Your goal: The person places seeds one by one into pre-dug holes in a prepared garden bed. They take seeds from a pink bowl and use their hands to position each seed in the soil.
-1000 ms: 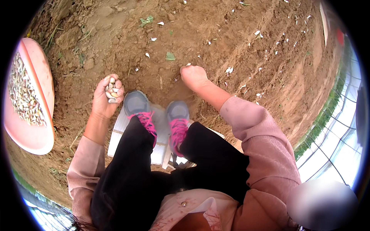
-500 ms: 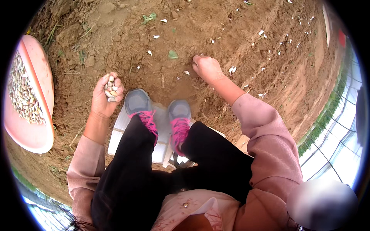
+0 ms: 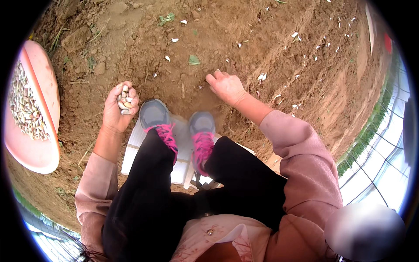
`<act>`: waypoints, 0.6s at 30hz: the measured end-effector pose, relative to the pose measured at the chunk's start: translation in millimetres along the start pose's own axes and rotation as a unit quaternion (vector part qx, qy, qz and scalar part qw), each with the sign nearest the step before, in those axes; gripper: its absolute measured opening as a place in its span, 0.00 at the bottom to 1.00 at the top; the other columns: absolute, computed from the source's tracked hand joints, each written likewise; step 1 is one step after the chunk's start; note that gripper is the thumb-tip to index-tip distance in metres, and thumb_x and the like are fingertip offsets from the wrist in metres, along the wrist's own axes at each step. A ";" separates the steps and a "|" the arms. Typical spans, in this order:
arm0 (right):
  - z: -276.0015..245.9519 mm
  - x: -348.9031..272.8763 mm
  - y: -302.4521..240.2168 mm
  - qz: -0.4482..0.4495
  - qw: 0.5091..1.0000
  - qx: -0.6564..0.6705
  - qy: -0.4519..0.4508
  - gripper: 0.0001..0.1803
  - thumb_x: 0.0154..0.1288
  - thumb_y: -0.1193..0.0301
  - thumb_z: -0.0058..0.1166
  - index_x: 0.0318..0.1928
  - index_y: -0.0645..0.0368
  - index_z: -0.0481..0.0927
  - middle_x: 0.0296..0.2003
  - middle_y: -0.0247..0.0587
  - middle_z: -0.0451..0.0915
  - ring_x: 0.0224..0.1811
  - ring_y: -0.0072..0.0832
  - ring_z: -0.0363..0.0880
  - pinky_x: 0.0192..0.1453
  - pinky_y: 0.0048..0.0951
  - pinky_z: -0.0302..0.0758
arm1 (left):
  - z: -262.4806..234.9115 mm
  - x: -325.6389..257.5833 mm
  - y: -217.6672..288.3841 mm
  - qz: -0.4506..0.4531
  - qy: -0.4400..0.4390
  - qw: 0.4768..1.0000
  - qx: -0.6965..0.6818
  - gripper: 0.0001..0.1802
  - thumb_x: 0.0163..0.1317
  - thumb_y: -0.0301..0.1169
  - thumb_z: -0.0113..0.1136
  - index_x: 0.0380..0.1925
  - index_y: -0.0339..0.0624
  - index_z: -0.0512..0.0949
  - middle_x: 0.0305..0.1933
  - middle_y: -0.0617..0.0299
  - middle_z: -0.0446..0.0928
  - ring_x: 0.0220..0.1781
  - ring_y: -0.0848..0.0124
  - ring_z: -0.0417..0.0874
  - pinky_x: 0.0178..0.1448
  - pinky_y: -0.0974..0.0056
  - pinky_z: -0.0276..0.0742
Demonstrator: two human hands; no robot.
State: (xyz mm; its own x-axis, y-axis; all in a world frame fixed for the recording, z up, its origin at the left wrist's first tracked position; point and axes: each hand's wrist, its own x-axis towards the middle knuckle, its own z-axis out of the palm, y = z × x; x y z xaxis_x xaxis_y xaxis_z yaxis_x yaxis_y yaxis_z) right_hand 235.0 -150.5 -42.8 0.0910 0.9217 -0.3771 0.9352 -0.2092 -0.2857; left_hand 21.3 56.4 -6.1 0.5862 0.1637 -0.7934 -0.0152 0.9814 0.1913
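Observation:
My left hand (image 3: 117, 109) is cupped palm up around a small heap of pale garlic cloves (image 3: 124, 99), held just left of my grey shoes. Ahead of the right shoe, my right hand (image 3: 226, 86) reaches down with its fingers bunched and the fingertips pressed into the loose brown soil (image 3: 244, 39). Whether it pinches a clove there is hidden by the fingers and the dirt.
A pink basin (image 3: 38, 109) full of cloves sits on the ground at the far left. My grey shoes with pink laces (image 3: 157, 115) rest on a white board (image 3: 133, 148). Scattered cloves and skins (image 3: 262, 77) dot the furrows to the right; a netted wall (image 3: 384, 144) runs along the right edge.
My right hand has moved forward and to the right, then down to the soil. The left hand has stayed beside the shoes with its cloves.

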 end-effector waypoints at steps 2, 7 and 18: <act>10.1 2.4 -0.7 0.014 0.999 0.005 -0.037 0.06 0.47 0.73 0.42 0.29 0.58 0.67 0.26 0.43 0.71 0.29 0.35 0.75 0.26 0.31 0.73 | 0.9 0.6 -2.1 -0.004 0.002 1.000 0.000 0.10 0.54 0.37 0.45 0.30 0.42 0.68 0.21 0.63 0.66 0.20 0.73 0.68 0.15 0.74 0.62; 1.8 6.0 -0.9 0.030 0.996 0.040 -0.071 0.05 0.46 0.74 0.43 0.27 0.60 0.68 0.24 0.43 0.72 0.27 0.36 0.75 0.26 0.31 0.73 | 2.9 -0.1 -0.9 -0.008 -0.001 1.000 -0.006 0.10 0.54 0.37 0.45 0.29 0.42 0.68 0.21 0.63 0.66 0.20 0.73 0.68 0.15 0.74 0.61; 13.7 17.7 -6.7 0.016 0.997 0.007 -0.077 0.06 0.45 0.75 0.42 0.26 0.62 0.71 0.24 0.46 0.74 0.27 0.36 0.76 0.27 0.31 0.73 | 5.5 1.4 -1.6 -0.006 -0.005 1.000 0.000 0.09 0.54 0.36 0.44 0.29 0.43 0.67 0.21 0.63 0.67 0.20 0.73 0.68 0.15 0.74 0.62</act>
State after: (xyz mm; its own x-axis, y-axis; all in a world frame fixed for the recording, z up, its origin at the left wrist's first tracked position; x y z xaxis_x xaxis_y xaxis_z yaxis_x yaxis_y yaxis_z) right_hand 225.7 -137.2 -59.7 0.0659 0.8537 -0.5166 0.9279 -0.2429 -0.2829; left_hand 26.6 54.6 -4.4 0.5938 0.1511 -0.7903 -0.0076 0.9832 0.1822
